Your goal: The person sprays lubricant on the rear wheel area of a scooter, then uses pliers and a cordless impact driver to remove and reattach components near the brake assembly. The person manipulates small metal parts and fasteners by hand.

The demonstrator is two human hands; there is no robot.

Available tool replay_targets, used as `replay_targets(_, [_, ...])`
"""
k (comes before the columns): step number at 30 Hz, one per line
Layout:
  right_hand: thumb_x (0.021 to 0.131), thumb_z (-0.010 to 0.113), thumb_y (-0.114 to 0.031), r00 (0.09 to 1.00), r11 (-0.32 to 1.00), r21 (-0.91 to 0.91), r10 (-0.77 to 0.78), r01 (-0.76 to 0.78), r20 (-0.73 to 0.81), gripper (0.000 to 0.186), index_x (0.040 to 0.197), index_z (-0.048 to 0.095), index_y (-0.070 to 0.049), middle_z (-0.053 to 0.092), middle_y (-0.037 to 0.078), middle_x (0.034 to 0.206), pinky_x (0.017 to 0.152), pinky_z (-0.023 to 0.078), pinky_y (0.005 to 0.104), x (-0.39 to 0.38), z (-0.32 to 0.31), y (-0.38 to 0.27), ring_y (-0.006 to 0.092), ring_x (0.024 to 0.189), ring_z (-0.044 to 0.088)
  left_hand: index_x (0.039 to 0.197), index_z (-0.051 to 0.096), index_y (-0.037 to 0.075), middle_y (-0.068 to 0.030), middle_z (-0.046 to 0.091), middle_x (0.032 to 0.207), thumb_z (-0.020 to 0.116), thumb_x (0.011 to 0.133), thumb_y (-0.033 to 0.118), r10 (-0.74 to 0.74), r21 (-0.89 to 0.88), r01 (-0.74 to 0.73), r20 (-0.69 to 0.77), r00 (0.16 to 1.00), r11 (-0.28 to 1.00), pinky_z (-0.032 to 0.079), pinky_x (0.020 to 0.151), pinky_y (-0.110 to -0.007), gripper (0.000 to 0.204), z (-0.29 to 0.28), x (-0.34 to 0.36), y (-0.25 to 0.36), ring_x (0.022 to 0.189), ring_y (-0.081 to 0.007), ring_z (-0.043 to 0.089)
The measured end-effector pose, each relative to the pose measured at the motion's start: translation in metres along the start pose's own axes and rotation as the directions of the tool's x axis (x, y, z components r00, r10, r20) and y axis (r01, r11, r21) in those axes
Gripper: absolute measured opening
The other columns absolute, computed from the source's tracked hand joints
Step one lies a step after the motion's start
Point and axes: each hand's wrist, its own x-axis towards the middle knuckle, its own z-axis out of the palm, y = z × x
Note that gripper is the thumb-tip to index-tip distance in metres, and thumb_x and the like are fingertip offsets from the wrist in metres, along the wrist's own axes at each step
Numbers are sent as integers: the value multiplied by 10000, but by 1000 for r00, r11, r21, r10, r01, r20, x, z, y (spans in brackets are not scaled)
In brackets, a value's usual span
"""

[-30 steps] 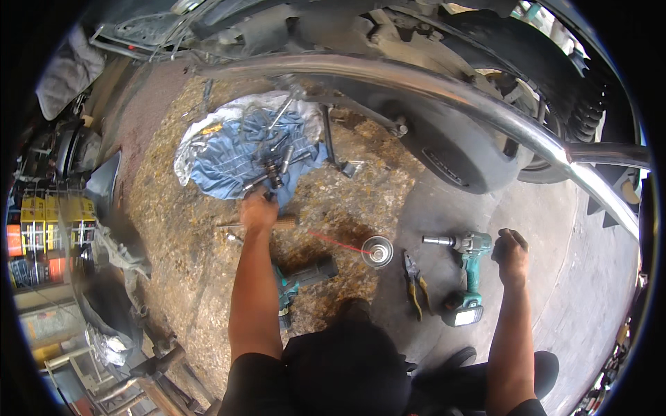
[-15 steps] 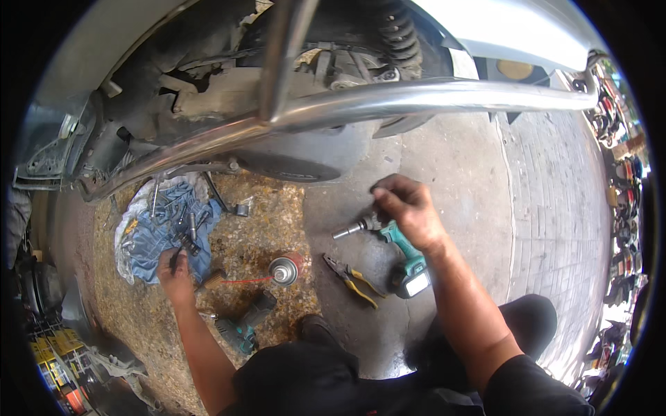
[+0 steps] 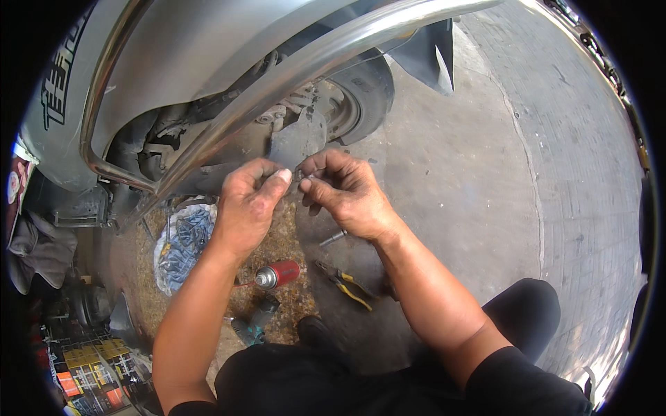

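Note:
My left hand (image 3: 252, 206) and my right hand (image 3: 345, 200) meet in front of the chrome bar, fingertips nearly touching. The right pinches a small metal piece (image 3: 299, 174), too small to name; the left's fingers are closed beside it, their contents hidden. Below lie yellow-handled pliers (image 3: 347, 283), a red spray can (image 3: 278, 274) with a thin red straw, and a green cordless tool (image 3: 253, 322). A socket extension (image 3: 334, 238) shows beside my right wrist, the rest of its tool hidden. A blue rag (image 3: 184, 246) with tools on it lies at the left.
A silver vehicle body (image 3: 187, 35) with a curved chrome tube (image 3: 267, 83) spans the top, above a wheel (image 3: 357, 104). Shelving with coloured boxes (image 3: 83, 360) and dark clutter (image 3: 90, 305) are at the lower left. The concrete floor (image 3: 458, 194) extends to the right.
My left hand has risen from the rag to meet my right, which moved left and now pinches a small piece. The view has shifted with my head, showing more of the vehicle.

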Motion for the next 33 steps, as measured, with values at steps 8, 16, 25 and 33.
replay_targets(8, [951, 637, -85, 953, 990, 142, 40, 3, -300, 77, 994, 604, -30, 656, 72, 867, 608, 566, 299, 6, -67, -8, 152, 703, 655, 1292, 585, -27, -292, 624, 1233, 625, 928, 280, 614, 843, -224, -151, 775, 490, 382, 1095, -477, 477, 0, 105, 3, 1256, -435, 535])
replay_targets(16, [946, 631, -67, 958, 996, 85, 33, -9, -284, 79, 1000, 588, -28, 649, 68, 862, 609, 567, 299, 8, -59, 3, 150, 698, 655, 1055, 716, 76, -100, 667, 1097, 696, 886, 167, 477, 870, -250, 20, 879, 424, 493, 925, -445, 193, -4, 84, -4, 1105, -367, 614])
replay_targets(25, [958, 622, -71, 964, 994, 102, 56, -30, -261, 106, 1044, 583, -22, 655, 69, 896, 627, 575, 294, 25, -38, 29, 153, 732, 665, 964, 732, 118, -55, 675, 1016, 726, 824, 142, 595, 909, -353, 162, 787, 219, 524, 848, -428, 142, -12, 52, -2, 980, -321, 622])
replay_targets(33, [971, 619, -71, 972, 981, 192, 20, 27, -234, 112, 1061, 590, -12, 664, 75, 908, 627, 579, 296, 24, -29, 31, 157, 744, 672, 991, 703, 132, -32, 668, 1007, 705, 871, 179, 602, 890, -381, 165, 781, 251, 520, 811, -474, 129, -15, 48, -3, 967, -325, 645])
